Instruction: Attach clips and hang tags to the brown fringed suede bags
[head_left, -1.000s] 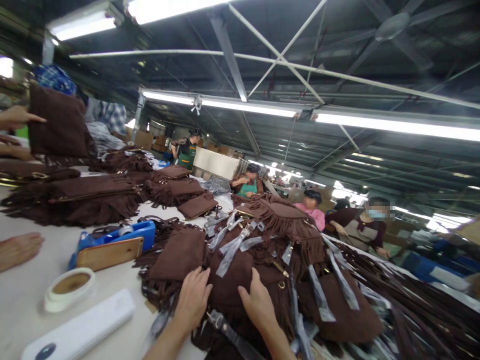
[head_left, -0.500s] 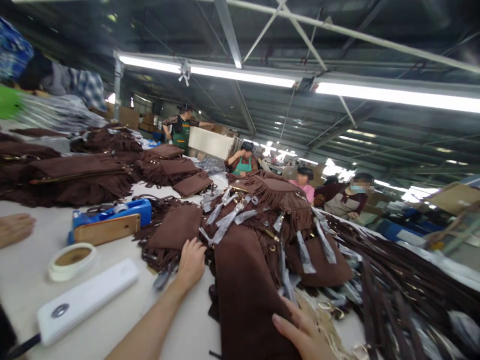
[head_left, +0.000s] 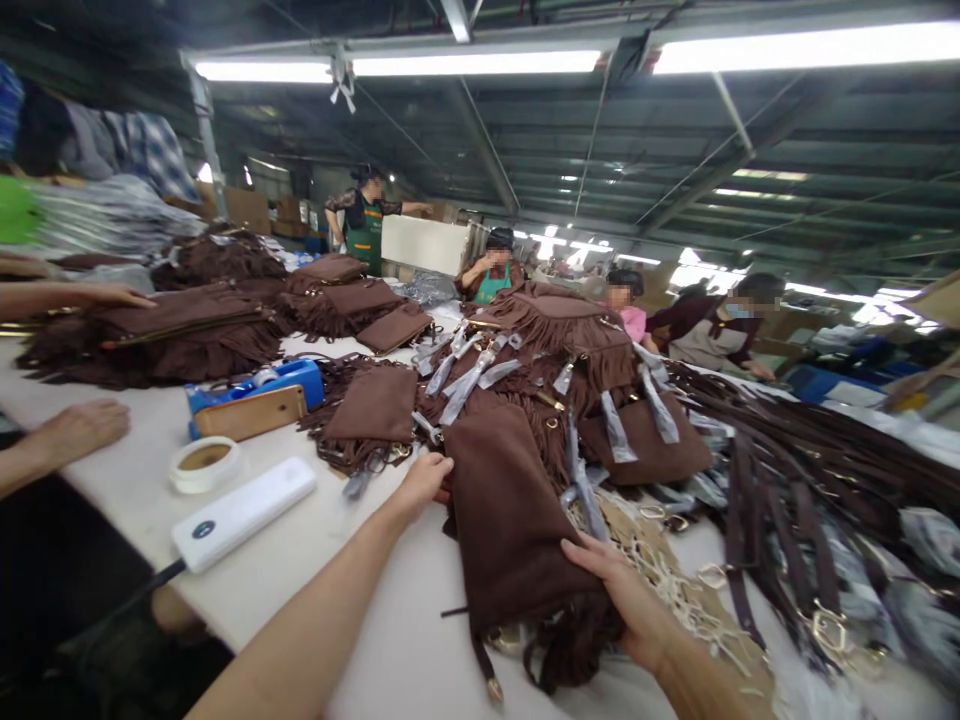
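Observation:
A dark brown fringed bag (head_left: 510, 500) lies in front of me, its smooth panel facing up and its fringe and a metal-tipped strap at the near end. My left hand (head_left: 424, 487) is closed on its left edge, with some fingertips hidden behind it. At the lower right edge, my right hand (head_left: 619, 580) grips the bag, thumb on top and the other fingers mostly out of sight beneath. Just left of the bag is a smaller brown pouch (head_left: 373, 403). Behind it rises a heap of fringed bags (head_left: 559, 310) with plastic-wrapped hardware.
On the white table (head_left: 315, 620) stand a blue tape dispenser (head_left: 259, 385), a phone (head_left: 251, 412), a tape roll (head_left: 204, 465) and a white power bank (head_left: 244, 513). Another person's hand (head_left: 82, 428) rests at left. Brown straps (head_left: 787, 520) with buckles spread at right. Several co-workers are beyond.
My left hand has moved from the smaller pouch to the large bag's left edge. The bag's near end now shows fringe. A co-worker's arm has appeared over the left bags; my view has tilted down.

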